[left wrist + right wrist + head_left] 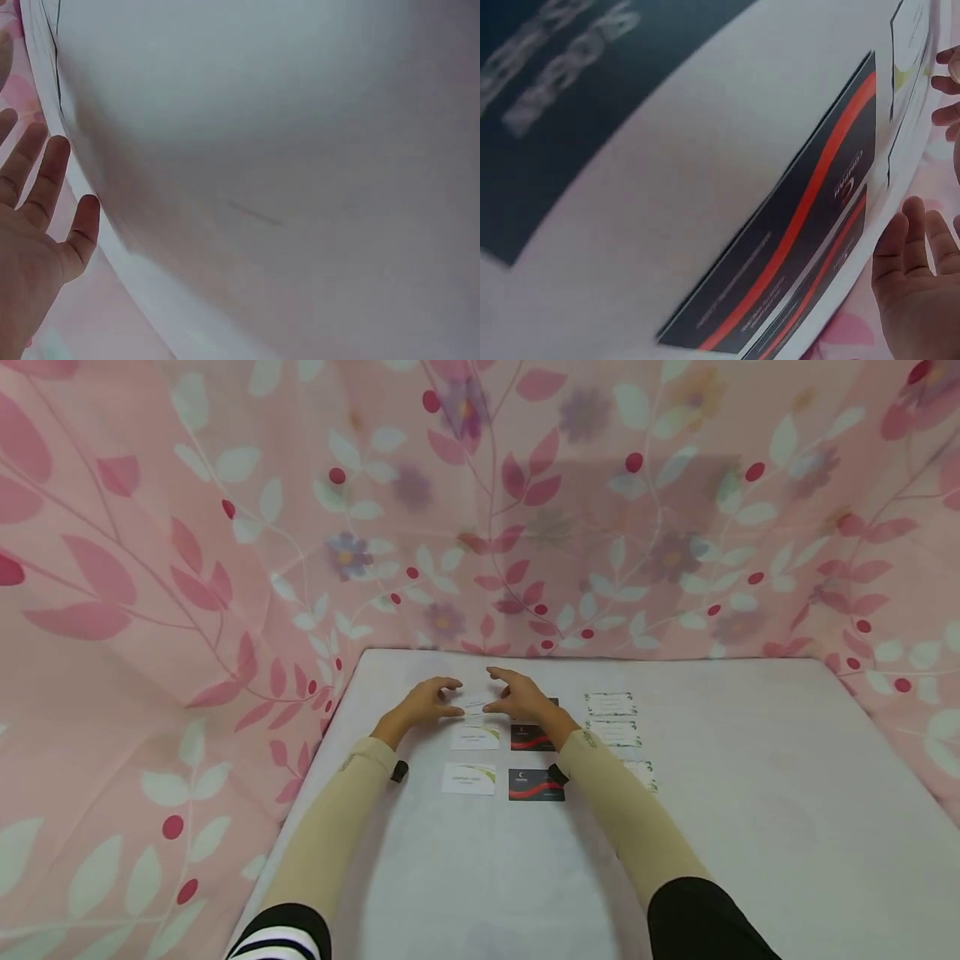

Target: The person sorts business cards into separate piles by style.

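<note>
A small white card (474, 705) lies on the table at the top of the left column, between my two hands. At its left edge is the thumb of my left hand (422, 703), with the fingers spread and loosely bent above. My right hand (523, 697) mirrors it on the card's right side, thumb near that edge. Whether the thumbs touch the card, I cannot tell. In the wrist views, the left hand (34, 232) and right hand (922, 281) have relaxed, spread fingers. Below lie white business cards with a green swoosh (475, 738).
Black business cards with a red stripe (536, 785) form a middle column, its upper ones partly behind my right hand and wrist. White cards with green leafy borders (611, 704) make a right column, the lowest partly behind my sleeve. Pink floral cloth (480, 527) hangs behind the white table (750, 827).
</note>
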### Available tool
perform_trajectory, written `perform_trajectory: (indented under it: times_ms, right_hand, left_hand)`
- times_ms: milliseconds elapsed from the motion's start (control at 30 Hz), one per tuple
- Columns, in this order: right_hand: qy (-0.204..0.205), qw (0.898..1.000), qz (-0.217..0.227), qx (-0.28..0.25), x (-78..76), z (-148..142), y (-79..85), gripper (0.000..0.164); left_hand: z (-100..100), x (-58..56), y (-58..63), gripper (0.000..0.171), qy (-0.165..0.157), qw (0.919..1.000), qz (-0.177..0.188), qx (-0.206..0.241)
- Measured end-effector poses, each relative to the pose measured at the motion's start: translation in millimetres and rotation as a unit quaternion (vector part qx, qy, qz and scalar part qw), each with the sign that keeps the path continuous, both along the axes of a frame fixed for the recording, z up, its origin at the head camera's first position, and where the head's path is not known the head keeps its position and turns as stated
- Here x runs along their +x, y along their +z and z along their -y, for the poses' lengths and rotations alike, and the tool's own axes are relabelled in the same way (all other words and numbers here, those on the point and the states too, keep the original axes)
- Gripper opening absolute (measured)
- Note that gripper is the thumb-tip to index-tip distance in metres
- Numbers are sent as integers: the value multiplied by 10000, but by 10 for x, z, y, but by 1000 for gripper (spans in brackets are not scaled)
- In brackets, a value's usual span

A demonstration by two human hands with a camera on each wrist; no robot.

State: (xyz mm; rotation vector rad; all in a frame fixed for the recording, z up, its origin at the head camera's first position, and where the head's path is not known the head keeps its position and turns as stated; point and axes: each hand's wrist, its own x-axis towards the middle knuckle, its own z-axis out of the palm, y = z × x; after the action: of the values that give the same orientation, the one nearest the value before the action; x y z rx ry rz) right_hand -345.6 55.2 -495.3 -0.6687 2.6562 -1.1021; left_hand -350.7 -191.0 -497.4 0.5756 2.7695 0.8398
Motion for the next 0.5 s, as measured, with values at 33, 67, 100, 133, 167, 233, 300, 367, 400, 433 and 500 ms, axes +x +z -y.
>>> perform_trajectory:
  times_ms: [33,67,100,133,167,233,300,367,400,433,500]
  right_hand:
    - [-7,10000,22,-27,-16,30,-7,84]
    - [-6,10000,27,-18,-30,57,-15,83]
    - [-1,10000,-5,18,-44,79,-27,82]
    - [-20,10000,-17,31,-57,102,-39,81]
    - [-29,10000,-33,24,-69,124,-51,80]
    - [-49,9999,-23,91,-89,163,-82,78]
    - [-65,9996,-29,271,-105,196,-113,77]
    - [-97,9990,-42,425,-114,222,-132,75]
    - [-121,9987,-46,492,-115,231,-135,74]
    - [-143,9984,-46,540,-112,240,-141,72]
    - [-223,9983,0,537,-102,254,-146,67]
  left_hand:
    - [-5,-13,-2,64,9,10000,-3,-29]
    - [-12,-24,-5,64,-5,10000,2,-71]
    - [-19,-33,-11,65,-19,9999,47,-98]
    - [-26,-45,-22,65,-40,9998,69,-167]
    - [-30,-58,-33,65,-63,9996,83,-248]
    - [-35,-73,-50,63,-71,9991,125,-395]
    - [-32,-87,-68,58,-60,9986,174,-492]
    - [-23,-102,-72,53,-52,9986,167,-501]
    - [-15,-110,-72,52,-53,9988,185,-454]
    - [-9,-115,-74,51,-87,9990,203,-394]
    - [13,-126,-80,51,-182,9990,255,-311]
